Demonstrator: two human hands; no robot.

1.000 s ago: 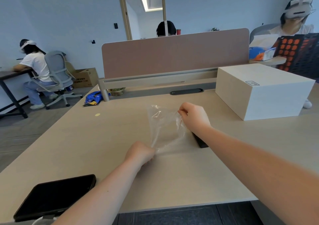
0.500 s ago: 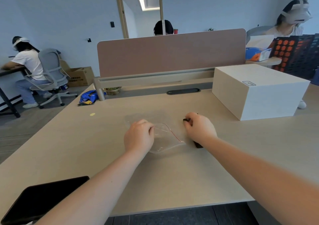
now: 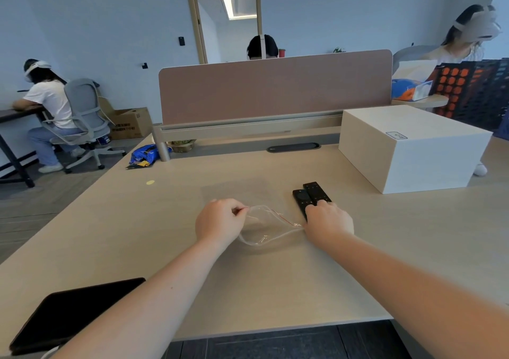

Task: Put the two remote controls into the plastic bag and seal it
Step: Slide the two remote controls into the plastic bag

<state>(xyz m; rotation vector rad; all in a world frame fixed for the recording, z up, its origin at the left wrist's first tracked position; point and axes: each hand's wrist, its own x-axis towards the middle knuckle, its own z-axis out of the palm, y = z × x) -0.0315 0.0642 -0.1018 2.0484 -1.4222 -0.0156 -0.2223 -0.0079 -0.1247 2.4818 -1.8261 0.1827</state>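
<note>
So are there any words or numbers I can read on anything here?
None can be read.
White box: small label on top, too small to read.
Cardboard box: dark print on its side, blurred.
Blue snack bag: printing, too blurred.
Two remote controls: button marks only, no legible text.
Plastic bag: no writing visible.

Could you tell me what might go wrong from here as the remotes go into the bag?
1. The left hand pinches only one edge of the plastic bag, so its limp mouth may sag shut or slide on the desk when a remote pushes in.
2. The right hand rests on two remotes lying side by side; grabbing both together could let one slip.
3. Both at once may jam in the opening.
</note>
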